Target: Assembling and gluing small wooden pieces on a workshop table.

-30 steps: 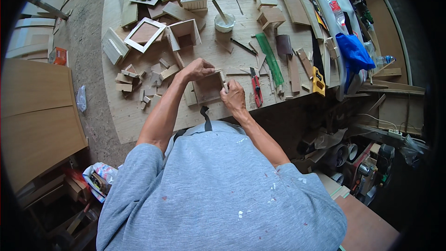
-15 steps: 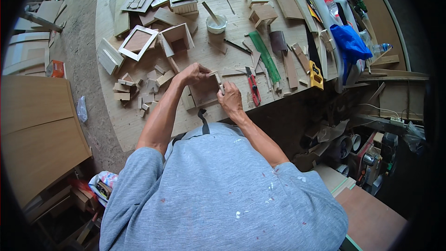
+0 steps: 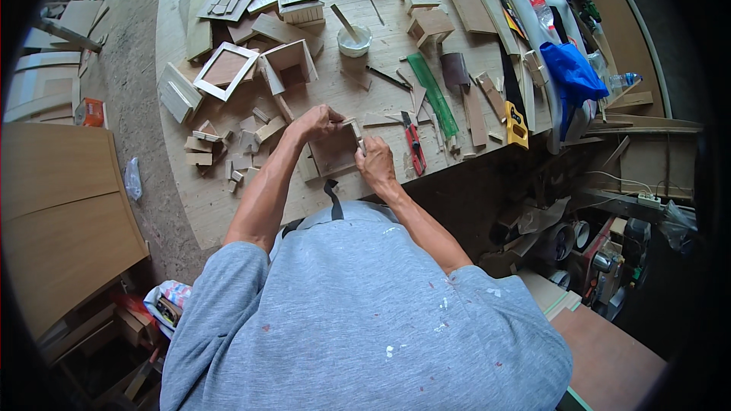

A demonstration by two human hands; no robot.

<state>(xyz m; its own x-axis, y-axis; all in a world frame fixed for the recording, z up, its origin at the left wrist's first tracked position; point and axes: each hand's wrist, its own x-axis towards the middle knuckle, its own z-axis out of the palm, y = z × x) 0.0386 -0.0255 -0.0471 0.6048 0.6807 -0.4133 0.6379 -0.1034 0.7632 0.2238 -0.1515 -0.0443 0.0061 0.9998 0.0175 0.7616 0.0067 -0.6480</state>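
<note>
A small open wooden box (image 3: pixel 333 154) sits near the front edge of the plywood workbench (image 3: pixel 221 205). My left hand (image 3: pixel 318 119) grips the box's top wall from above, fingers curled over it. My right hand (image 3: pixel 376 161) holds the box's right side, pressing a thin wood strip (image 3: pixel 356 134) against it. Both forearms reach up from my grey shirt at the bottom of the view.
Red-handled pliers (image 3: pixel 413 144) lie just right of my right hand. Small wood offcuts (image 3: pixel 228 148) are scattered to the left. A white square frame (image 3: pixel 225 71), a white glue cup with a stick (image 3: pixel 354 39), a green strip (image 3: pixel 432 93), a yellow-handled saw (image 3: pixel 515 116) and a blue bag (image 3: pixel 572 76) lie farther back.
My hands stay on the box; the fingers have shifted slightly along its top right corner. The view has tilted a little, so the bench sits lower in the picture.
</note>
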